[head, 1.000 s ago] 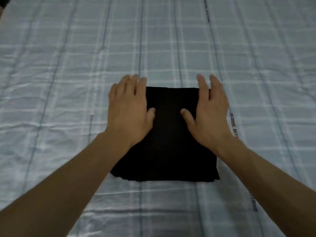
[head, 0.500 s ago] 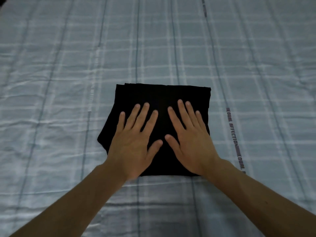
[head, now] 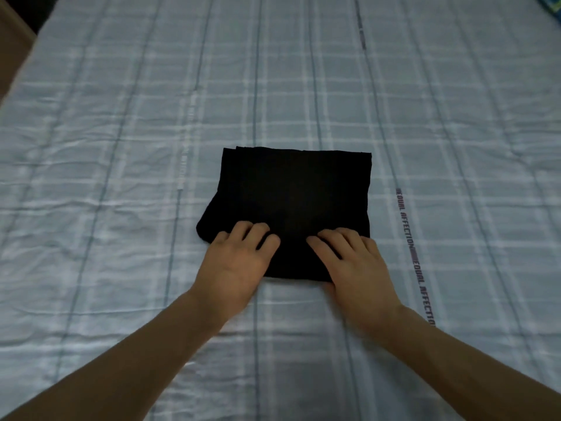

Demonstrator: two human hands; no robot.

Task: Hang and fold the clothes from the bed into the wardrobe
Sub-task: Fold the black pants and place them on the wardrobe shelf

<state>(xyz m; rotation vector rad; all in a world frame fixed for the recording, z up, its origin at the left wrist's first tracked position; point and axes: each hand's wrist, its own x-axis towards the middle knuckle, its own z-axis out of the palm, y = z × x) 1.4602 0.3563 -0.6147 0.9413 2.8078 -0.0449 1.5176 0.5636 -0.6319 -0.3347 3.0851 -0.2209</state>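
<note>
A black garment [head: 297,192], folded into a rough rectangle, lies flat in the middle of the bed [head: 121,147]. Both my hands sit on its near edge. My left hand [head: 239,262] covers the near left corner, with its fingers curled down into the cloth. At the near right corner my right hand [head: 355,262] does the same, fingers bent and bunching the fabric. The far half of the garment lies uncovered, with layered edges showing along its far side. No wardrobe is in view.
The bed has a pale blue checked sheet with a printed text strip [head: 409,238] to the right of the garment. A brown surface [head: 12,47] shows past the far left edge of the bed, and a blue-green item [head: 554,4] at the far right corner.
My hands slid from the far corners across the garment to its near edge. The fingers, flat on the cloth before, are now curled into it. The camera has pulled back.
</note>
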